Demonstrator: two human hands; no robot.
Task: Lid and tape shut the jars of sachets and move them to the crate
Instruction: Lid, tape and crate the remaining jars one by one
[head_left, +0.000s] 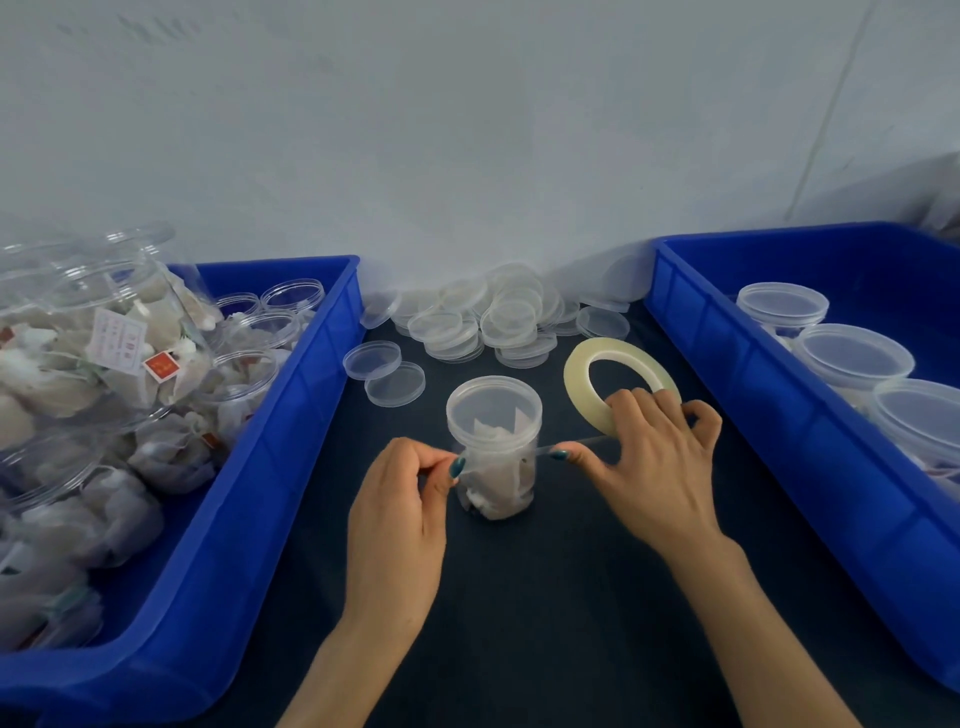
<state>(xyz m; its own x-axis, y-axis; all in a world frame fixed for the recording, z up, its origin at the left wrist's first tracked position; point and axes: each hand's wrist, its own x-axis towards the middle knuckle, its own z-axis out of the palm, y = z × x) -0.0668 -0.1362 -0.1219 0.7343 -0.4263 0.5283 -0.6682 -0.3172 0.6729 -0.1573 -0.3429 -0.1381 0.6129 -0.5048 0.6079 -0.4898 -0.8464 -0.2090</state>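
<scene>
In the lower centre of the frame, the left hand (400, 499) pinches with curled fingers the end of a thin clear tape strip (576, 445), beside a small clear round plastic jar (493, 452). The jar stands upright and lidded on the dark table (545, 597), white sachets inside. The right hand (654, 467) grips a pale yellow tape roll (613, 346). Farther back lie loose clear lids (498, 317).

Blue left crate (291, 415) and right crate (779, 467), clear jar (493, 410), dark navy tabletop (545, 597).
Tape (576, 384) pale yellow; sachets (498, 478) white, some tags (162, 366) red; fingernails (457, 467) teal.
</scene>
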